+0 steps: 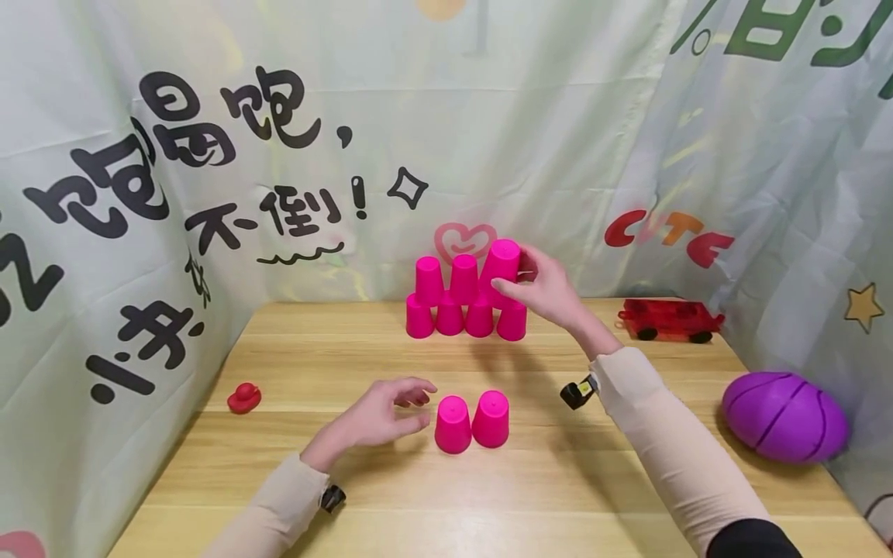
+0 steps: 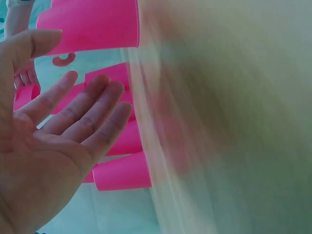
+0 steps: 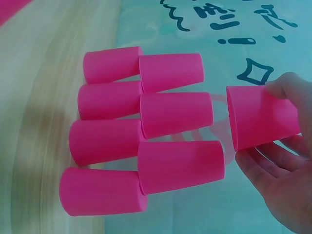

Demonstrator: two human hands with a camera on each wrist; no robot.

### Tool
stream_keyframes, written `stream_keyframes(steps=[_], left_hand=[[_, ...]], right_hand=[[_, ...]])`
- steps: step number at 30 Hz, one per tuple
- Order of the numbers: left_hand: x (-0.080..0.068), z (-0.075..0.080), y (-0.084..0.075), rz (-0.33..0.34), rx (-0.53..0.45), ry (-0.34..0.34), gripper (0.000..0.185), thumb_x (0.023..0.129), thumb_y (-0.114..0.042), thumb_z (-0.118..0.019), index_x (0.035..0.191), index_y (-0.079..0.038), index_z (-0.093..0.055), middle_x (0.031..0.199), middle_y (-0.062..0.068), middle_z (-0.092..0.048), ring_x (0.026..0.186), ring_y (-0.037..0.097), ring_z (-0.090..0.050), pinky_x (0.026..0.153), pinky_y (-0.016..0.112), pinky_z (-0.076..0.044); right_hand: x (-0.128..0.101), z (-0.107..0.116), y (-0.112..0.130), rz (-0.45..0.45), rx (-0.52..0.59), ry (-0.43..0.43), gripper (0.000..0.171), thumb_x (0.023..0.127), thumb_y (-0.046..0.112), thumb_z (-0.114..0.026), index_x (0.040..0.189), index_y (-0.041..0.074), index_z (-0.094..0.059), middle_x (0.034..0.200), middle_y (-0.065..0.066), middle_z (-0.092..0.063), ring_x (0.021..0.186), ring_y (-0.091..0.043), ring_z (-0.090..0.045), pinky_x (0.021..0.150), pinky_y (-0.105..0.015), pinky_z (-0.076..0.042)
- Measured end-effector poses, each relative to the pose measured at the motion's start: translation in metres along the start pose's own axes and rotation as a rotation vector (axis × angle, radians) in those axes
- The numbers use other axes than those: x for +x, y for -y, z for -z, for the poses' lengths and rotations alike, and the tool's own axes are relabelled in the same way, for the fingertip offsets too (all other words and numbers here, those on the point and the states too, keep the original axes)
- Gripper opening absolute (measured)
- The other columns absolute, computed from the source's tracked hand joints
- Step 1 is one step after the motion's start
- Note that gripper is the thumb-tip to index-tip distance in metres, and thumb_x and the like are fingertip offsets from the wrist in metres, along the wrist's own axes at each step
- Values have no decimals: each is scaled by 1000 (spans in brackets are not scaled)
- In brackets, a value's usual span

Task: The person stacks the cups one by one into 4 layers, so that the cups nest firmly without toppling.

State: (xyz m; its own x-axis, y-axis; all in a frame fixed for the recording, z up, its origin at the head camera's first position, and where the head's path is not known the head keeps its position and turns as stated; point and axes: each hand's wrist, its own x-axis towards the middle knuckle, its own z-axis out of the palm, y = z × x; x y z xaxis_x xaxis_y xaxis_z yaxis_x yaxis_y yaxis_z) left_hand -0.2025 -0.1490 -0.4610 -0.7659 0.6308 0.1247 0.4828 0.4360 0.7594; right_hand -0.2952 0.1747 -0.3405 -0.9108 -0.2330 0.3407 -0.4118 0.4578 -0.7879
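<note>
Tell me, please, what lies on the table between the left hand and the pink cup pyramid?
In the head view, only bare wooden table lies between the left hand and the pyramid.

You see smooth, matt pink plastic cups (image 1: 463, 302) on a light wood-grain table (image 1: 335, 341); the printed backdrop (image 1: 488, 116) looks like creased cloth, the purple ball (image 1: 784, 417) perhaps rubbery.

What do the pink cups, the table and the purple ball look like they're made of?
Cups: probably thin plastic, smooth with a faint sheen, uniform pink. Table: wood or wood-look laminate, judging by the pale plank lines and grain; which one is unclear. Ball: likely rubber or soft plastic, glossy purple with dark grooves.
</note>
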Motion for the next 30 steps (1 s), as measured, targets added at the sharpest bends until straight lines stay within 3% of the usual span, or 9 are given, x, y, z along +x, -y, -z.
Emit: stream_keyframes(steps=[6,11,15,22,30], left_hand=[[-3,-8,-6,14,-19,43,58,91,-18,-81,144,-11,-60,136,2,-70,124,28,-68,108,48,-56],[-3,-17,-9,17,-29,56,66,90,-31,-83,148,-17,-57,139,-4,-68,127,23,-66,110,48,-54],[-1,-23,-10,15,-33,53,68,89,-36,-84,148,-18,-57,137,-7,-69,124,19,-65,110,47,-54],[4,-30,-13,-7,-17,59,61,88,-29,-87,142,-18,-61,125,-10,-72,111,8,-66,102,33,-57],[5,-32,-12,6,-12,52,57,88,-24,-87,139,-18,-62,121,-9,-73,106,6,-66,99,31,-58]], right_hand=[[15,2,1,-49,5,-23,59,93,30,-81,144,14,-58,128,-11,-69,112,-30,-68,99,-47,-58],[26,1,-1,-85,-2,-50,57,92,31,-81,142,15,-58,126,-11,-69,112,-30,-67,97,-48,-58],[34,1,-1,-105,-1,-67,58,93,33,-80,142,14,-57,125,-11,-69,112,-31,-67,97,-47,-58],[45,-3,-2,-102,-20,-65,59,94,32,-79,144,14,-56,125,-12,-69,109,-30,-66,94,-45,-57],[52,-7,-3,-106,-31,-54,60,94,30,-79,147,13,-54,127,-12,-67,110,-33,-65,93,-46,-58]])
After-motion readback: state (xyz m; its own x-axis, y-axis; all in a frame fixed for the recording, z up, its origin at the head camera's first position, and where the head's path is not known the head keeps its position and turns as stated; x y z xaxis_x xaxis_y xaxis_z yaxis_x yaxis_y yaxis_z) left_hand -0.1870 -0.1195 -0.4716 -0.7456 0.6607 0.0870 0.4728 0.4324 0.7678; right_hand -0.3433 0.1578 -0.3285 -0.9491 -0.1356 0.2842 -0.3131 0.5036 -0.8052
